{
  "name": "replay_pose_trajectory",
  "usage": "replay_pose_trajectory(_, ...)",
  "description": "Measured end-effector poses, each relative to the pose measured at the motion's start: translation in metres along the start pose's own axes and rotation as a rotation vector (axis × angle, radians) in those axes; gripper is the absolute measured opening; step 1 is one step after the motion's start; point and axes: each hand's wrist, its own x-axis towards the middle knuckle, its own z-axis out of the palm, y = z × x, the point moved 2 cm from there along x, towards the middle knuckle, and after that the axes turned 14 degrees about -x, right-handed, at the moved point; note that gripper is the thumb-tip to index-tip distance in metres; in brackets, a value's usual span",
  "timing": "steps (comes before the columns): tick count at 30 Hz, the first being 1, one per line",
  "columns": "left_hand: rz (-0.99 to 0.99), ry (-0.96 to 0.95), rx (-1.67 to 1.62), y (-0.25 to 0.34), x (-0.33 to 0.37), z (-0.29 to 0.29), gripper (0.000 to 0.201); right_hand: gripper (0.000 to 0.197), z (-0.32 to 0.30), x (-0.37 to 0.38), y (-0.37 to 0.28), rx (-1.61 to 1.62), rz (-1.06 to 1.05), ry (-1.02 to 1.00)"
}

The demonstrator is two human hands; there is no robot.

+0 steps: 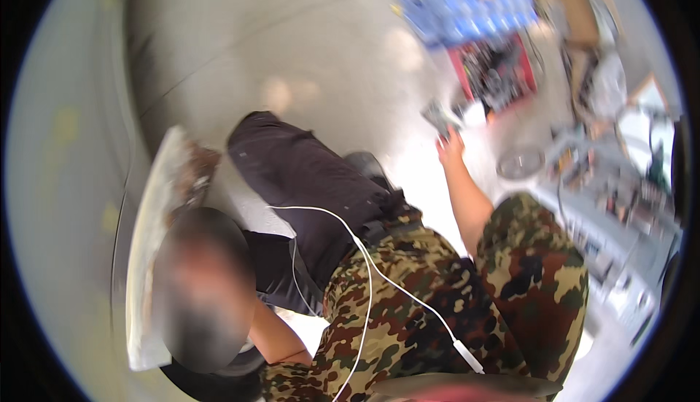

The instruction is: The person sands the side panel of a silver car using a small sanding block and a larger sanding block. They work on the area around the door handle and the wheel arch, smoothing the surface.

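Observation:
My right arm reaches out to the upper right, low over the floor. At its end my right hand point(450, 142) is closed on a flat grey object point(437, 116), too blurred to name. A small white thing point(474, 114) lies just beyond that hand. On the left, my left forearm point(277, 335) runs toward an upright pale slab point(152, 249) with a rough brown edge. A blurred patch hides my left hand, so its fingers and anything in them do not show. A dark round-edged thing point(211, 387) sits below the patch.
A red bin point(526, 63) of dark metal parts stands under a blue bubbled sheet point(467, 8). Right of it are a round dark ring point(520, 162) and a grey tool case point(620, 205) with several tools. A white cable point(370, 274) hangs across my camouflage shirt. A pale wall point(65, 205) borders the left.

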Motion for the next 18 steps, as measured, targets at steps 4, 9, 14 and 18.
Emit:
replay_pose_trajectory(4, -0.038, 0.05, -0.242, 0.001, -0.037, -0.022, 0.032, 0.038, 0.05, -0.013, -0.031, -0.168, -0.23, -0.351)
replay_pose_trajectory(9, -0.113, 0.095, -0.387, -0.001, -0.07, -0.022, 0.035, 0.045, 0.177, -0.065, -0.12, -0.07, -0.256, -0.775)
replay_pose_trajectory(14, -0.15, 0.106, -0.525, 0.034, -0.106, -0.054, 0.033, 0.037, 0.318, -0.253, -0.13, -0.196, -0.338, -1.39)
replay_pose_trajectory(18, -0.147, 0.111, -0.581, 0.05, -0.129, -0.074, 0.036, 0.029, 0.354, -0.43, -0.107, -0.331, -0.538, -1.842)
